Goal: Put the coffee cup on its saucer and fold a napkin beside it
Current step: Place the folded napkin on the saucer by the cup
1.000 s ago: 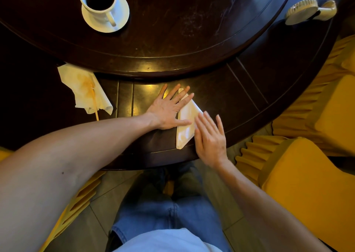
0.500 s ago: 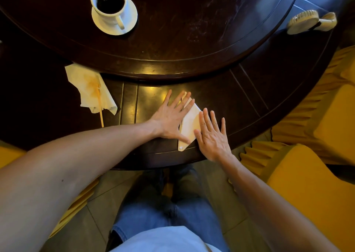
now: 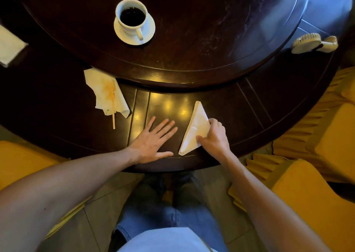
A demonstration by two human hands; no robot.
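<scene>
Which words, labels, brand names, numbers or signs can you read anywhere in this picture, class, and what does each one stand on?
None: no readable text shows anywhere.
The coffee cup and saucer are plain white.
The folded napkin held by the right hand is blank.
The stained napkin shows only orange marks, not letters.

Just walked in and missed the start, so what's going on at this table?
A person is setting out coffee. The cup already sits on its saucer on the raised middle of the table. Their right hand pinches a napkin folded into a triangle near the table's edge, far from the cup. The left hand lies flat on the table beside it.
</scene>
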